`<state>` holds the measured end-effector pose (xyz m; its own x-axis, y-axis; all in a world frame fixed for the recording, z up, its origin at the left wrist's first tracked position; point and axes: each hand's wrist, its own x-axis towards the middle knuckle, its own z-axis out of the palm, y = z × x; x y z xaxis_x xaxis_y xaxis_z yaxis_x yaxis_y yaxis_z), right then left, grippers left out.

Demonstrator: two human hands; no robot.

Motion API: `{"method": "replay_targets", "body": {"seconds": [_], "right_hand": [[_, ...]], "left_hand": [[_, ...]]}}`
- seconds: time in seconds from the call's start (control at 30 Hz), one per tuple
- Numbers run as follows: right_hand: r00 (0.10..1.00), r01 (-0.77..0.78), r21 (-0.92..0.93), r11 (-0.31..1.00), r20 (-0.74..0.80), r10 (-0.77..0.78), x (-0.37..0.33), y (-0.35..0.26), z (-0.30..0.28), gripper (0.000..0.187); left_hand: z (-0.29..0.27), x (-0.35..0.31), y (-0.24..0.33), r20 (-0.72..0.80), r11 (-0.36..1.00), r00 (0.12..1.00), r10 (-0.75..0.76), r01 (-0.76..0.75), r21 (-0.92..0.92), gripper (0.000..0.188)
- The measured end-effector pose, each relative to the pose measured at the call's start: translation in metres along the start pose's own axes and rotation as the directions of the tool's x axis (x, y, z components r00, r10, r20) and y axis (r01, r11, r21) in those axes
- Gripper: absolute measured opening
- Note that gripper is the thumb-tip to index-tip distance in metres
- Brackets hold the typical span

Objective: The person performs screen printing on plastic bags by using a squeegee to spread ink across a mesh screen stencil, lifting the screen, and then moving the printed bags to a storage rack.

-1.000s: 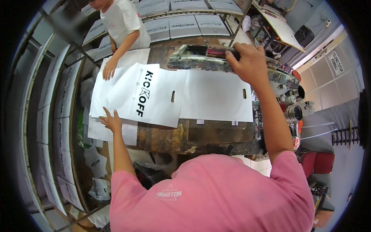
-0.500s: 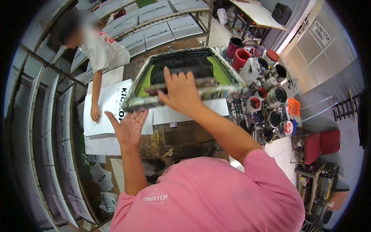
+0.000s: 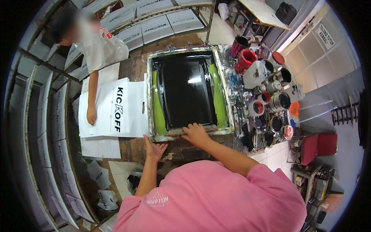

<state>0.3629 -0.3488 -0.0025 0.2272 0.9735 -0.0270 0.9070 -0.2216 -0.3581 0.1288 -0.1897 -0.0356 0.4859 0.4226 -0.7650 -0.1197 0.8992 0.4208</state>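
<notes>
Ink point(image 3: 185, 92), black and glossy, fills the middle of my printing frame point(image 3: 150, 92) in the head view, with green strips of mesh point(image 3: 220, 98) showing down either side. The frame lies on the worktop point(image 3: 131, 146) right in front of me, its rim crusted with old paint. My right hand point(image 3: 196, 135) grasps the squeegee point(image 3: 176, 132), fingers bent over the bar, which sits along the near end of the frame. My left hand point(image 3: 155, 150) grips nothing that I can see: it is by the frame's near left corner, palm turned up, fingers spread and thumb raised (whether the thumb touches the rim, I cannot tell).

Just left of the frame lies a white bag point(image 3: 104, 112) with black lettering, its slot handle toward the rim. A co-worker's hand point(image 3: 91, 115) rests on the far left part of it.

To my right, pots and tubs crowd the worktop, among them a red tub point(image 3: 246, 61) and a white jerrycan point(image 3: 254, 75). Farther off, a red chair point(image 3: 326, 144) stands on the right, and beyond the worktop more printed bags point(image 3: 157, 29) lie in rows on a rack.
</notes>
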Motion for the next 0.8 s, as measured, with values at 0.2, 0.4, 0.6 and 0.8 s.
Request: {"method": "replay_targets", "body": {"seconds": [0.2, 0.4, 0.6, 0.8], "right_hand": [[0.991, 0.118, -0.116, 0.986, -0.044, -0.124, 0.015, 0.014, 0.017, 0.054], [0.992, 0.072, -0.141, 0.987, -0.088, -0.085, 0.122, 0.062, 0.015, 0.061], [0.967, 0.055, -0.182, 0.982, -0.234, -0.098, 0.272, 0.132, -0.006, 0.047], [1.0, 0.026, -0.154, 0.988, 0.0, -0.027, 0.367, 0.182, -0.066, 0.044]], "left_hand": [[0.001, 0.013, -0.003, -0.07, 0.997, 0.995, -0.064, 0.067, 0.048, 0.131], [0.002, 0.007, 0.007, -0.051, 0.989, 0.991, -0.124, 0.128, 0.078, 0.123], [-0.011, 0.005, 0.021, 0.059, 0.974, 0.973, -0.223, 0.219, 0.058, 0.119], [-0.021, -0.008, 0.043, 0.216, 0.916, 0.892, -0.398, 0.374, 0.146, 0.13]]}}
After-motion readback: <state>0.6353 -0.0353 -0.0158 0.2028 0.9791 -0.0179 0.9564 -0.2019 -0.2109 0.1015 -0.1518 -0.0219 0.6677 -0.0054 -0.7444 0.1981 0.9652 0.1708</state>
